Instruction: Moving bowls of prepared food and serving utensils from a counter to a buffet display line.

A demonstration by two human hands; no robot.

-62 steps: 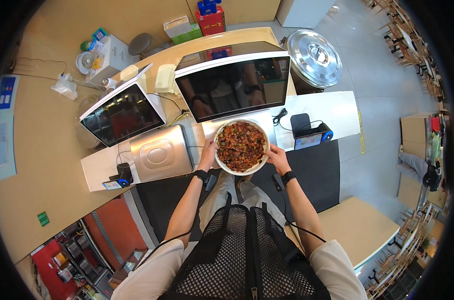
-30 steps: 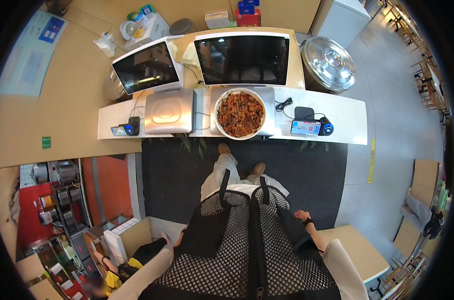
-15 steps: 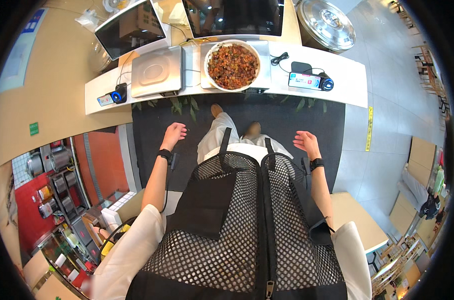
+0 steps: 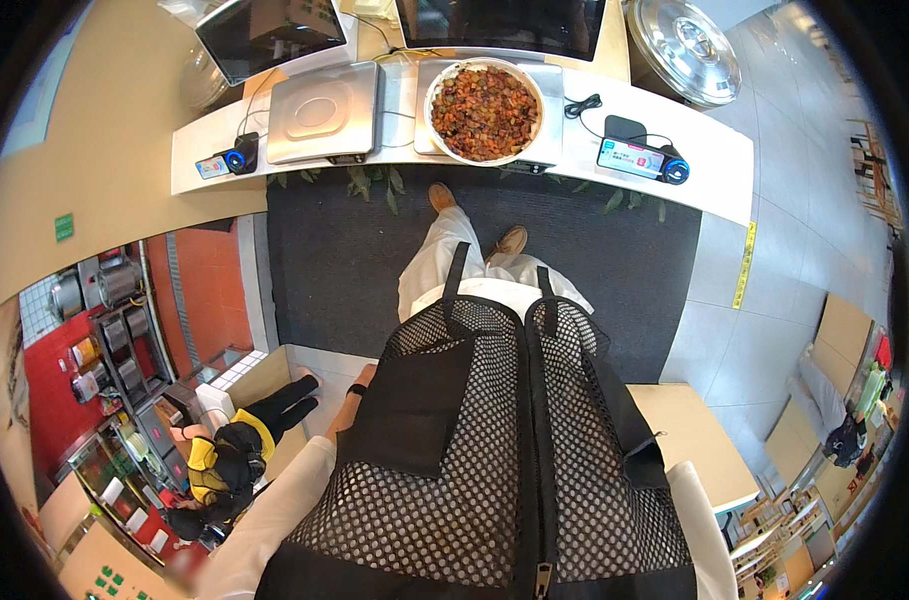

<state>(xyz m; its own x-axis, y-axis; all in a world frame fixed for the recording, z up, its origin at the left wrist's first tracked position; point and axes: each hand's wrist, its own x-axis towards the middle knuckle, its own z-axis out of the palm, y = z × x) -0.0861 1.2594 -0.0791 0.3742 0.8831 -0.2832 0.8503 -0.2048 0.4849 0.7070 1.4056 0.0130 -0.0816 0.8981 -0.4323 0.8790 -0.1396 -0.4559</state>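
Observation:
My left hand (image 4: 365, 377) hangs low beside my body, a black band on its wrist, and its fingers are mostly hidden by the black mesh vest (image 4: 454, 400) I wear. No object shows in it. My right hand is out of sight behind the vest; only the pale sleeve (image 4: 702, 515) shows. Ahead, apart from both hands, a white bowl (image 4: 436, 135) full of browned, diced food (image 4: 484, 108) rests on a flat metal scale (image 4: 551, 100). A second silver scale (image 4: 324, 110) with nothing on it stands to its left on the white counter (image 4: 714, 150).
Two dark screens (image 4: 269, 40) stand behind the scales. Small scanner-like devices (image 4: 239, 158) sit at both counter ends. A large metal lid (image 4: 684, 50) is far right. Beside me are a wooden table (image 4: 689, 440) and, lower left, another person (image 4: 239, 450). Dark mat (image 4: 354, 260) lies underfoot.
Both hands have dropped from in front of me to my sides; the right has left the view. The counter sits slightly higher and farther right in view. A person has appeared at lower left.

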